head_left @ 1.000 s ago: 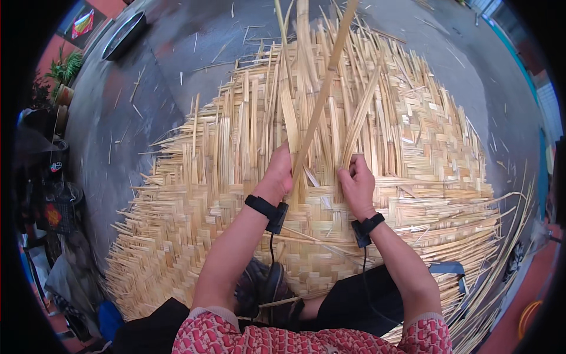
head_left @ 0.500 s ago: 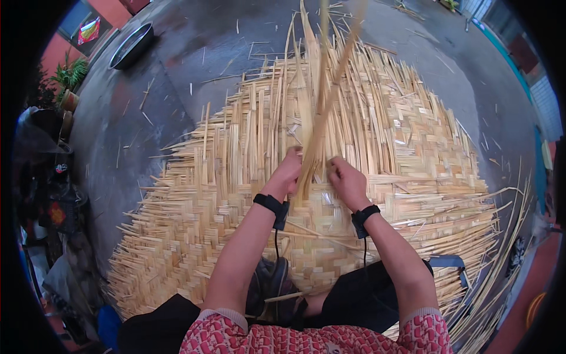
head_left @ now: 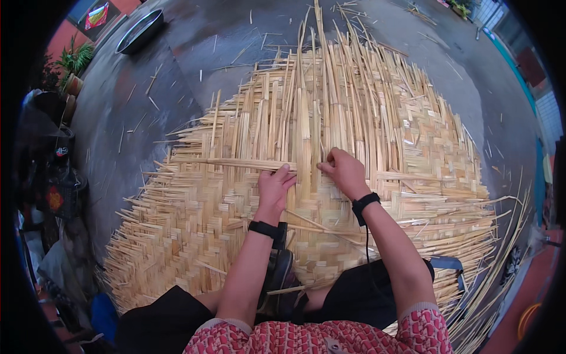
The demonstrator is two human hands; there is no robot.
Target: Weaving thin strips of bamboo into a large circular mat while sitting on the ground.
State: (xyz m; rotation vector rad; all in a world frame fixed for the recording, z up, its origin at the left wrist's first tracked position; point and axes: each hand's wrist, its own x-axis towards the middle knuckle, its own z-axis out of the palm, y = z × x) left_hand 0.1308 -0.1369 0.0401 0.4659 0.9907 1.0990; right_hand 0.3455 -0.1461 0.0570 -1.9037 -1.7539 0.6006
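A large half-woven mat (head_left: 218, 218) of flat, straw-coloured reed strips spreads in front of me, over the ground. One split reed strip (head_left: 236, 163) lies crosswise over the lengthwise ones, its right end near the mat's middle. My left hand (head_left: 275, 190) has its fingertips at that end, the thumb pointing right. Just right of a wide upright strip (head_left: 303, 138), my right hand (head_left: 345, 173) is curled with thumb and forefinger pinched low over the weave. Whatever its fingers hold is hidden. Both wrists carry black bands.
My shoes (head_left: 277, 277) rest at the mat's near edge. Long loose reeds (head_left: 504, 277) lie at the right. A dark oval basin (head_left: 140, 30) stands far left, near a potted plant (head_left: 75, 59). Reed scraps litter the grey floor (head_left: 159, 76).
The long reeds that stood up before my hands now lie flat. A crosswise strip has come in from the left, with my left hand at its end. My right hand has shifted slightly left.
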